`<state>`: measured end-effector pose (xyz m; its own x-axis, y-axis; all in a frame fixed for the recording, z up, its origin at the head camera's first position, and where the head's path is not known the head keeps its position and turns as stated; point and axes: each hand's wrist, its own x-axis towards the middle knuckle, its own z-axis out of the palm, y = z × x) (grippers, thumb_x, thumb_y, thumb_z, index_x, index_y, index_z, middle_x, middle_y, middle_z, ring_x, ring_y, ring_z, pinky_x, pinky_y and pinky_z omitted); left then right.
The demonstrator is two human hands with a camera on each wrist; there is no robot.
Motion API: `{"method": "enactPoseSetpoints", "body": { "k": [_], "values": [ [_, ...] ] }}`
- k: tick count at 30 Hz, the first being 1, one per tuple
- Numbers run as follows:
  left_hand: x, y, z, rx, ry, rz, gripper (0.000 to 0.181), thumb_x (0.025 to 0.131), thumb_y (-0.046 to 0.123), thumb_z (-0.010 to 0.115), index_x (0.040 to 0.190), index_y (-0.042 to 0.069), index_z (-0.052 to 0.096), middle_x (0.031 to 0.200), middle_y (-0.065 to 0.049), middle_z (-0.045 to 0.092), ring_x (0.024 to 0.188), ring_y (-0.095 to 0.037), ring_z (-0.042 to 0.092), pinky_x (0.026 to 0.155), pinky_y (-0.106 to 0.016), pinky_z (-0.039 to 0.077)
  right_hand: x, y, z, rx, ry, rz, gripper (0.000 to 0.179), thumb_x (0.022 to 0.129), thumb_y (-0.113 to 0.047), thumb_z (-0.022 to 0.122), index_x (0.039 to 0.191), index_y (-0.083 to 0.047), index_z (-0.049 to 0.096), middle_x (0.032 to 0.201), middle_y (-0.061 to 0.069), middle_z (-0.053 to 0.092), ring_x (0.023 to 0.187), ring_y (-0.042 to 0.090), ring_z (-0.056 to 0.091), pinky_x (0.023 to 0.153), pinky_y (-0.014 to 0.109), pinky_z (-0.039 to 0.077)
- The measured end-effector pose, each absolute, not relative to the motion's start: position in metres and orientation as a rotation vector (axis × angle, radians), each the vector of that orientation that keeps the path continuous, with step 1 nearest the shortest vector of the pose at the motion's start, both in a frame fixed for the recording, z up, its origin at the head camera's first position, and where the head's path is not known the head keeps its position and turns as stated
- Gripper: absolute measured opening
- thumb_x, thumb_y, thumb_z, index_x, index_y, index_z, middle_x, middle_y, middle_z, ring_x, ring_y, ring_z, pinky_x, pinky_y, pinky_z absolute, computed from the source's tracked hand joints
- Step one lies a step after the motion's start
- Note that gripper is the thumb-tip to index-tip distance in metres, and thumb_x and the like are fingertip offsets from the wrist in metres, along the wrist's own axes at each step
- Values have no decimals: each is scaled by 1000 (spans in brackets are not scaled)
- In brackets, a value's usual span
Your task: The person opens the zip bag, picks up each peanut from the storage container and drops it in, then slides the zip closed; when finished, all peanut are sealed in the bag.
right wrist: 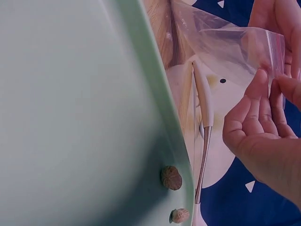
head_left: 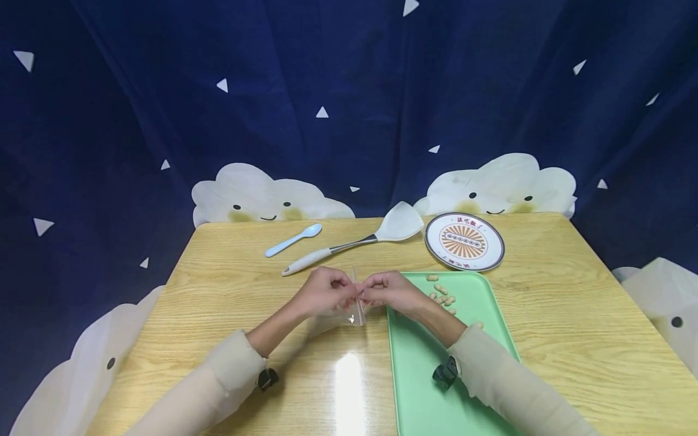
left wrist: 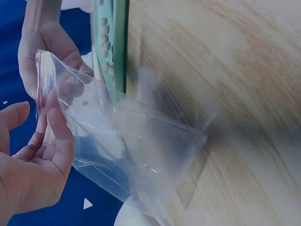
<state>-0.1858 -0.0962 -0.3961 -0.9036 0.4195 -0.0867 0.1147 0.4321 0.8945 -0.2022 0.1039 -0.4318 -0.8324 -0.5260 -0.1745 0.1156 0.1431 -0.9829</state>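
Behind hands: spatula (head_left: 357, 243) | spoon (head_left: 293, 240) | plate (head_left: 464, 241) | right: tray (head_left: 431, 363), peanuts (head_left: 443, 295)

Clear bag (head_left: 351, 312), mint-green tray (head_left: 420, 369), sunburst-patterned plate (head_left: 465, 241).

Bare wood left of the tray (head_left: 414, 363); spatula (head_left: 349, 245), spoon (head_left: 292, 240) and plate (head_left: 465, 241) beyond.

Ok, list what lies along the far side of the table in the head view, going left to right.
Pale blue plastic spoon → white spatula with a metal neck → round plate with an orange sunburst print.
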Motion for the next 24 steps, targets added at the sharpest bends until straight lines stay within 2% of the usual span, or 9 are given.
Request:
{"method": "enactPoseSetpoints", "body": {
  "k": [4, 8, 15, 20, 24],
  "values": [
    [-188, -94, -399, 421, 2349, 1469, 25, 90, 22, 62, 78, 2, 68, 67, -11, 69, 57, -14, 65, 51, -31, 53, -203, 102, -432, -362, 1971, -1713, 17, 87, -12, 63, 95, 3, 66, 79, -8, 69, 78, 6, 63, 76, 29, 55],
    [-189, -93, -401, 384, 2305, 1489, 19, 90, 14, 57, 81, -1, 66, 68, -12, 69, 58, -13, 65, 51, -29, 53, -202, 102, -431, -347, 2028, -1682, 13, 86, -12, 65, 89, 0, 67, 73, -9, 67, 75, 7, 61, 73, 26, 53],
    [-188, -91, -407, 425, 2275, 1538, 15, 88, 3, 53, 80, -7, 61, 73, -16, 67, 58, -13, 64, 58, -29, 57, -198, 103, -431, -330, 2061, -1700, 13, 82, -8, 62, 86, 3, 66, 72, -6, 67, 73, 7, 63, 77, 37, 57],
    [-188, -90, -409, 412, 2249, 1599, 15, 87, -1, 50, 77, -9, 58, 74, -20, 68, 60, -16, 67, 61, -32, 59, -198, 103, -433, -257, 2075, -1732, 8, 79, -4, 58, 82, 0, 63, 71, -4, 69, 72, 7, 66, 76, 35, 57],
    [-186, -89, -406, 331, 2249, 1651, 11, 84, -3, 52, 78, -9, 59, 70, -19, 68, 57, -19, 68, 60, -34, 59, -198, 102, -432, -224, 2055, -1745, 9, 79, -5, 57, 84, 0, 61, 72, -2, 71, 72, 9, 68, 77, 37, 58]
  ]
}}
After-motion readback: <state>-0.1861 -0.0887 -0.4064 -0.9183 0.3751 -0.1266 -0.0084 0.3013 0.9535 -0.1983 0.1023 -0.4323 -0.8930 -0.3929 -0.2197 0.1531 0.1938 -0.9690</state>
